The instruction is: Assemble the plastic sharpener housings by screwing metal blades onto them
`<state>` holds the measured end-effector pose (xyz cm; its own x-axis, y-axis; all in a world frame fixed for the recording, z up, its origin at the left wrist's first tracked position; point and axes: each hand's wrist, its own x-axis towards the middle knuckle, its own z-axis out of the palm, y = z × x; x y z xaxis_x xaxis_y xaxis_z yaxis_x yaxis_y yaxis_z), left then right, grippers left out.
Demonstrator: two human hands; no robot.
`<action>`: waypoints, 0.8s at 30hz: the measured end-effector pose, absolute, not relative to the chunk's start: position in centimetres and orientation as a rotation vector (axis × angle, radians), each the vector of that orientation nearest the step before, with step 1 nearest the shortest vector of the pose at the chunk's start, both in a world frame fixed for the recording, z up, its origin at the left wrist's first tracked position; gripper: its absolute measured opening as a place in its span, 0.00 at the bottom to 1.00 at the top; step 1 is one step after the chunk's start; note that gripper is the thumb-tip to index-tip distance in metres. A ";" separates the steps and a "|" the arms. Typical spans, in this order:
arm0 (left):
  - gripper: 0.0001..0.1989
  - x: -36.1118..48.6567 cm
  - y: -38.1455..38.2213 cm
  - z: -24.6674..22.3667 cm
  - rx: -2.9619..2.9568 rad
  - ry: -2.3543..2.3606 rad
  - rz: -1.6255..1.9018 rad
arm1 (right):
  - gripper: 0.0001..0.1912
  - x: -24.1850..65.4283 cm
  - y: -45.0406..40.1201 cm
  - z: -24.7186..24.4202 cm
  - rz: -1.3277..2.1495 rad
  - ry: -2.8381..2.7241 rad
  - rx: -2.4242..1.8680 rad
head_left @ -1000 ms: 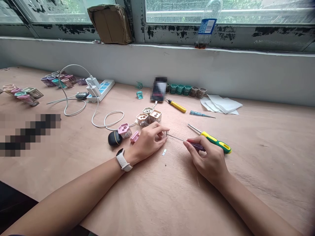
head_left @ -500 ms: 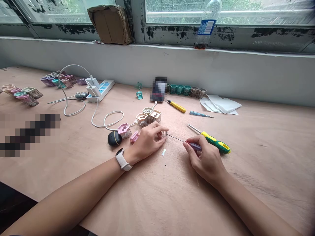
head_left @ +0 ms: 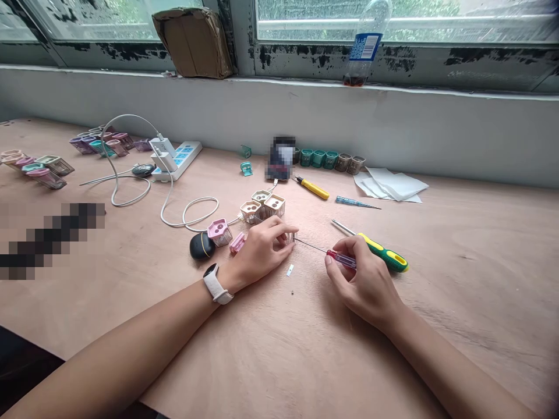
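Note:
My left hand (head_left: 262, 247), with a white watch on the wrist, is closed round a small pencil sharpener part (head_left: 290, 237), mostly hidden by the fingers. A slim screwdriver (head_left: 341, 258) with a clear purple and red handle is in my right hand (head_left: 367, 282); its tip meets the part at the left fingertips. Just below lie a small metal blade (head_left: 290, 270) and a tiny screw (head_left: 292, 293) on the wooden table. Beside the left hand are a pink sharpener lid (head_left: 237, 242), a pink two-hole pencil sharpener (head_left: 219, 232) and cream pencil sharpeners (head_left: 275, 206).
A green and yellow screwdriver (head_left: 384, 256) lies behind my right hand. Farther back are a yellow-handled cutter (head_left: 313, 188), a blue tester screwdriver (head_left: 356, 202) and white paper (head_left: 395, 185). A black case (head_left: 201, 247), cables and a power strip (head_left: 183, 160) are left.
My right fingers have shifted on the screwdriver's handle, so more of its red collar shows. The left hand keeps its hold, and the view has moved very slightly.

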<state>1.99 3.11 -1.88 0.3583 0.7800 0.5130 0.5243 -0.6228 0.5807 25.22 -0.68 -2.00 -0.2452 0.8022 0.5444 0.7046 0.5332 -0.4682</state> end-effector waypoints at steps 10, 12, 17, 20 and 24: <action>0.15 2.1 3.1 -1.8 2.348 1.139 1.154 | 0.04 24.4 -0.7 -2.2 0.001 -1.878 -1.052; 0.15 2.1 3.1 -1.8 2.356 1.141 1.156 | 0.06 24.3 -0.9 -2.2 -0.034 -1.885 -1.089; 0.15 2.1 3.1 -1.9 2.328 1.156 1.146 | 0.08 24.6 -1.1 -2.1 0.104 -1.948 -1.195; 0.14 2.0 3.1 -1.8 2.308 1.160 1.128 | 0.05 25.0 -1.0 -2.2 0.131 -1.982 -1.150; 0.14 2.0 3.1 -1.8 2.313 1.162 1.124 | 0.04 24.9 -0.9 -2.5 0.018 -1.989 -1.070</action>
